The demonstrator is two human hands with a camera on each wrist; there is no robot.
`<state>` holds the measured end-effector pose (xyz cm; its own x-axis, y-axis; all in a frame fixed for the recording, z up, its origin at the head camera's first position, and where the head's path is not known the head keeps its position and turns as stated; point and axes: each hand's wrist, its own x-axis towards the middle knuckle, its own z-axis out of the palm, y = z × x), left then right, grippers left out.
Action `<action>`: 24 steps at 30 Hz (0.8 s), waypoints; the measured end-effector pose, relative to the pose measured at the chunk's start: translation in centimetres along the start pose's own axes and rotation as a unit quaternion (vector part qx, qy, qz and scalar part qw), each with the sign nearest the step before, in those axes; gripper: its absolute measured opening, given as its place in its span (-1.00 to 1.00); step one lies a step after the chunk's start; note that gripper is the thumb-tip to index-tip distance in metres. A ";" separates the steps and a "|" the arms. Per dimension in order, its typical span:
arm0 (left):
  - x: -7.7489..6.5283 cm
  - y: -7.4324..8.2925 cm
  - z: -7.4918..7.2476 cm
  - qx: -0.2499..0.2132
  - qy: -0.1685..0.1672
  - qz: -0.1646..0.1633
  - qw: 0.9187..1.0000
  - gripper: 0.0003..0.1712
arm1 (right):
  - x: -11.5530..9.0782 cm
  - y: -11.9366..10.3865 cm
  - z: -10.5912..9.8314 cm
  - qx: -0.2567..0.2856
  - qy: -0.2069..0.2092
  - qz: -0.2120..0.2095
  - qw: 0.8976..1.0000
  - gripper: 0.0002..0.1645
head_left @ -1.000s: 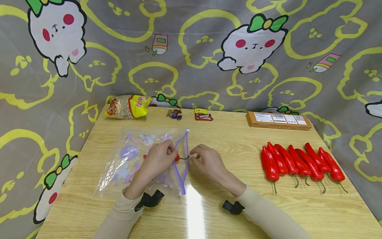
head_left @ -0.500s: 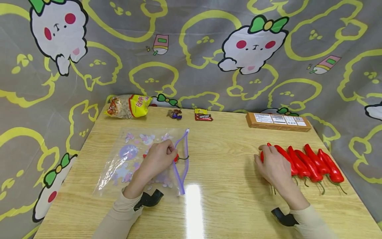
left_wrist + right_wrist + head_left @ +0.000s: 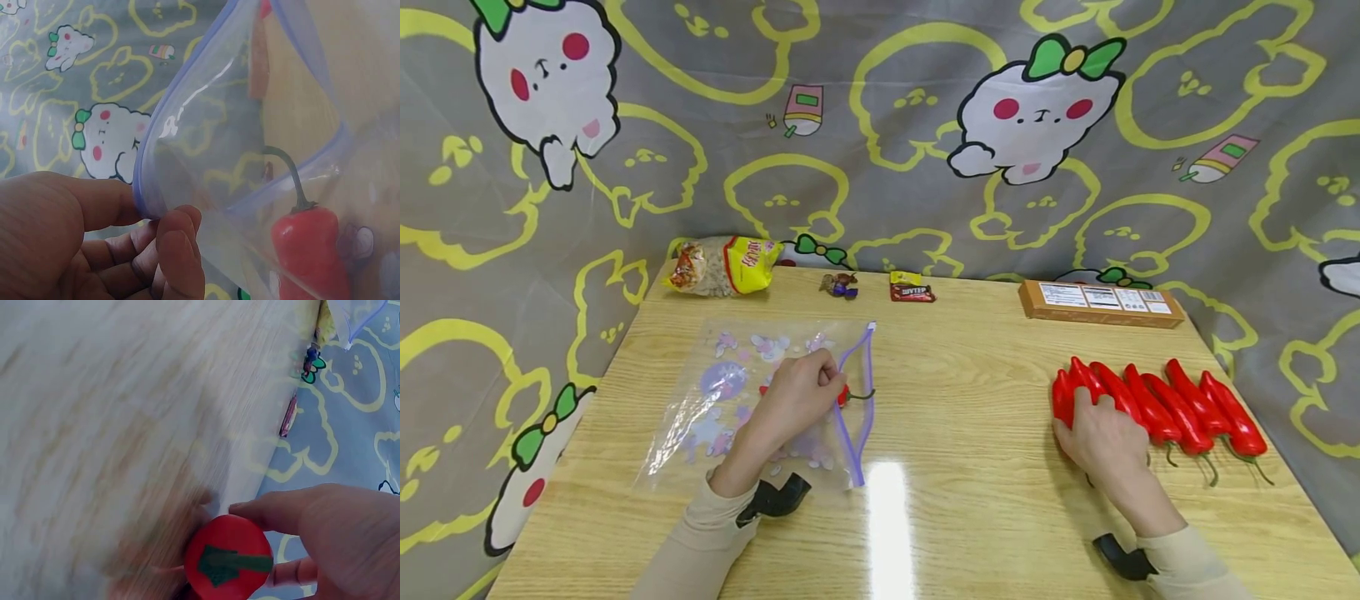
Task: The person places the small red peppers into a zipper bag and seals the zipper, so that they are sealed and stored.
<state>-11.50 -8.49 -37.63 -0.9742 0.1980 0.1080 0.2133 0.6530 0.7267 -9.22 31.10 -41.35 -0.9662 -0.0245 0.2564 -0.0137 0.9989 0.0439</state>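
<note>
A clear zip bag (image 3: 688,442) with purple edging and printed figures lies flat at centre left. My left hand (image 3: 797,392) pinches one lip of its open mouth between thumb and fingers, holding that purple edge (image 3: 140,162) up. Inside the bag is a red pepper (image 3: 309,253), its green stem pointing to the mouth. Over on the right, my right hand (image 3: 1108,437) grips the leftmost red pepper (image 3: 228,556) of a row, with the thumb against its side; the hand covers much of it in the head view. Several more red peppers (image 3: 1180,412) lie beside it.
Along the back of the wooden table (image 3: 970,517) stand a yellow-labelled snack bag (image 3: 722,268), some small wrapped sweets (image 3: 838,286), a red-wrapped bar (image 3: 912,293) and a long brown box (image 3: 1101,304). A patterned cloth (image 3: 910,133) hangs behind.
My right hand has left the stem at the bag's mouth, travelled right to the pepper row and taken hold of the leftmost pepper. The left hand and the bag have stayed put.
</note>
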 end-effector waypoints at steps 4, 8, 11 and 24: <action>0.0 0.1 -0.1 -0.001 -0.001 0.002 1.000 -0.90 | -0.1 -0.1 -0.2 0.004 -0.011 -0.006 1.000 -0.55; 0.1 0.1 0.0 -0.001 -0.003 0.003 1.000 -0.90 | 0.2 -0.5 -0.4 0.026 -0.011 -0.009 1.000 -0.60; 0.1 0.2 0.0 0.001 -0.002 0.003 1.000 -0.90 | 0.8 -1.6 -1.1 0.072 -0.034 -0.009 0.997 -0.61; 0.0 0.3 0.1 0.000 -0.008 -0.006 1.000 -0.89 | 1.9 -11.5 -3.9 0.307 -0.122 -0.191 0.924 -0.59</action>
<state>-11.40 -8.22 -37.50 -0.9753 0.2025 0.0879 0.2017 0.6560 0.7273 -9.84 19.41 -37.58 -0.8887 -0.4460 0.1067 -0.4374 0.7543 -0.4895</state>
